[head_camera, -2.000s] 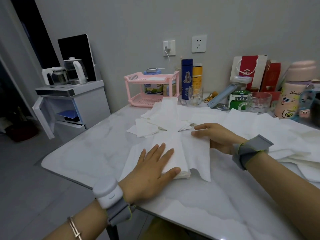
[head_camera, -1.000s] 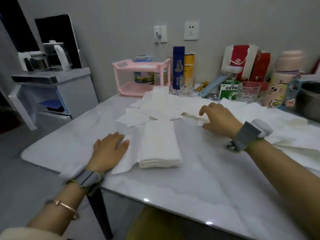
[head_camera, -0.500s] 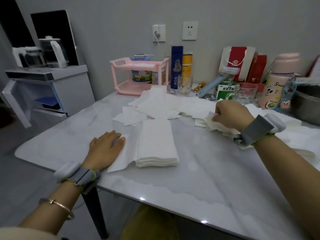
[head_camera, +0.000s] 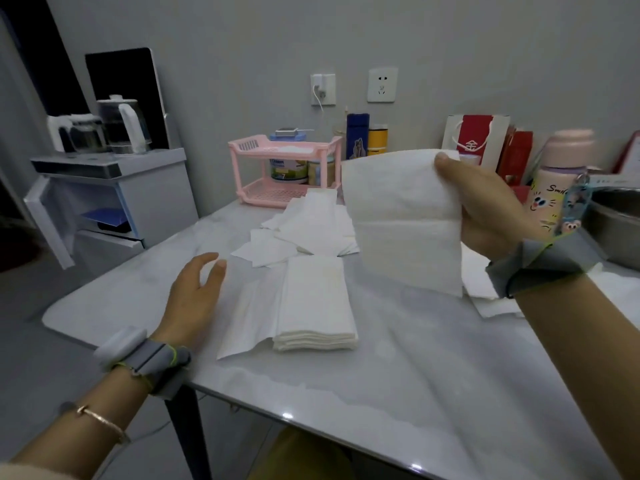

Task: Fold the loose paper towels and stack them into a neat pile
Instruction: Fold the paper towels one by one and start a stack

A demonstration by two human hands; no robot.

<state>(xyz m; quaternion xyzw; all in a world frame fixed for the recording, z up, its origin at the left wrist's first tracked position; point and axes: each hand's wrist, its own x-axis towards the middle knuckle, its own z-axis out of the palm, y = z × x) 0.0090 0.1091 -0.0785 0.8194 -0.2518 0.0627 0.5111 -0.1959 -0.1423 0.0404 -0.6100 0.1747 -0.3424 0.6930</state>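
A neat pile of folded paper towels (head_camera: 317,306) lies on the marble table (head_camera: 398,375), on top of an unfolded sheet (head_camera: 247,317) that sticks out to its left. My right hand (head_camera: 485,209) pinches the top right corner of a loose white paper towel (head_camera: 401,216) and holds it up above the table, hanging unfolded. My left hand (head_camera: 195,299) hovers just left of the pile with relaxed fingers, holding nothing. More loose towels (head_camera: 304,230) lie scattered behind the pile, and others (head_camera: 491,296) lie under my right wrist.
A pink two-tier rack (head_camera: 284,168) with jars stands at the back. Bottles (head_camera: 358,136), a red gift bag (head_camera: 476,140), a pink cartoon flask (head_camera: 561,181) and a metal pot (head_camera: 616,216) line the back right. A water dispenser with kettles (head_camera: 114,174) stands left of the table.
My right hand has lifted a loose towel off the right-hand heap and raised it in the air. My left hand has risen slightly off the sheet beside the pile.
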